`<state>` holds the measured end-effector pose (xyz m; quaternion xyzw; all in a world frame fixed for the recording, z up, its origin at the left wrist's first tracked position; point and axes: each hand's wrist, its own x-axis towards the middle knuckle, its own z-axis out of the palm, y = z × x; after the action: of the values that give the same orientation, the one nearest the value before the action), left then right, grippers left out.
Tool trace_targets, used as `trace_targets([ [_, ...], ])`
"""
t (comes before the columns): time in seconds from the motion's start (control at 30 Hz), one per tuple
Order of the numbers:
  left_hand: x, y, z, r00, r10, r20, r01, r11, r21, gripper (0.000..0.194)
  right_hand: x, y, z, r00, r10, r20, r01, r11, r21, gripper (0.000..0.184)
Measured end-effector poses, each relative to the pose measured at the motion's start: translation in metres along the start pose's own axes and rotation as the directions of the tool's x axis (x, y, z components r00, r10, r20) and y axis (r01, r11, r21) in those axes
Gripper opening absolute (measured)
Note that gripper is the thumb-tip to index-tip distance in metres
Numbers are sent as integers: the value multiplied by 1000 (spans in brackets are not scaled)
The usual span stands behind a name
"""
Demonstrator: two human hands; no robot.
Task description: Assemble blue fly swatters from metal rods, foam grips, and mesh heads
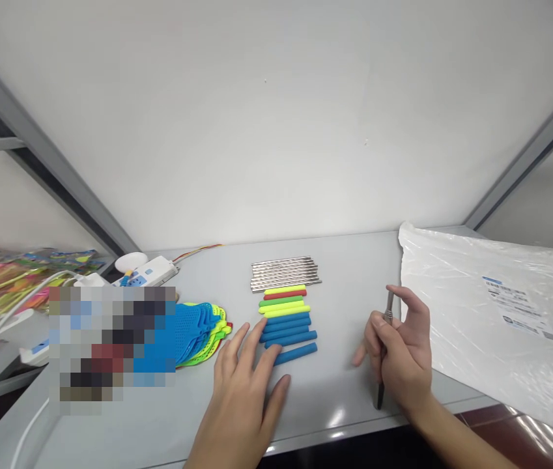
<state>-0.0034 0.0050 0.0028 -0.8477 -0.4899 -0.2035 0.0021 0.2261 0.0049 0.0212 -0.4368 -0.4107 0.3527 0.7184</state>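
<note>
My left hand (pixel 241 384) is spread open over the table, its fingertips at the left ends of several blue handle-like tubes (pixel 288 335). Above them lie yellow tubes (pixel 283 309), a green one (pixel 281 301) and a red one (pixel 284 295). My right hand (pixel 400 352) is closed around a slim metal rod (pixel 389 303) with a dark lower end, held nearly upright; its index finger is bent at the rod's top. Several shiny metal rods (pixel 286 272) lie side by side behind the tubes. Fly swatter heads (pixel 198 332) in blue, yellow and green are stacked left of my left hand.
A white plastic package (pixel 462 306) with a label covers the right side of the table (pixel 349 273). At the left are a power strip (pixel 152 272), a white cable (pixel 29 430) and a blurred-out patch. Bagged colourful items (pixel 7 273) lie beyond the left frame post.
</note>
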Motion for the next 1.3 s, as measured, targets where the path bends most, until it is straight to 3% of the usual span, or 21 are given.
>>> trace_targets([
  [0.37,2,3,-1,999,30,-35,-30,1000,0,19,-3,-2,3,999,-30,-22,30,1000,0,32],
  [0.57,1,8,2,996,29,-87,-30,999,-15,14,-7,-3,7,997,-74,-35,74,997,-10,45],
  [0.67,0,9,1,996,-6,-94,-5,993,-118,18,-9,-5,11,998,-55,-42,55,998,0,47],
  [0.8,3,17,-3,988,-139,68,154,898,-412,22,-6,-4,10,999,21,-44,-23,998,-53,23],
  [0.9,10,27,-3,962,-189,195,266,801,-537,28,-1,1,2,998,17,-58,-20,998,-52,29],
  [1.03,19,38,-1,930,-242,277,363,725,-586,35,4,8,-6,999,2,-45,-2,1000,-4,30],
  [1.17,19,42,-3,925,-215,313,374,649,-662,36,8,1,-4,999,33,-31,-26,979,201,27],
  [1.3,17,44,-9,913,-241,330,408,585,-701,36,21,-28,3,964,267,-2,-241,871,428,52],
])
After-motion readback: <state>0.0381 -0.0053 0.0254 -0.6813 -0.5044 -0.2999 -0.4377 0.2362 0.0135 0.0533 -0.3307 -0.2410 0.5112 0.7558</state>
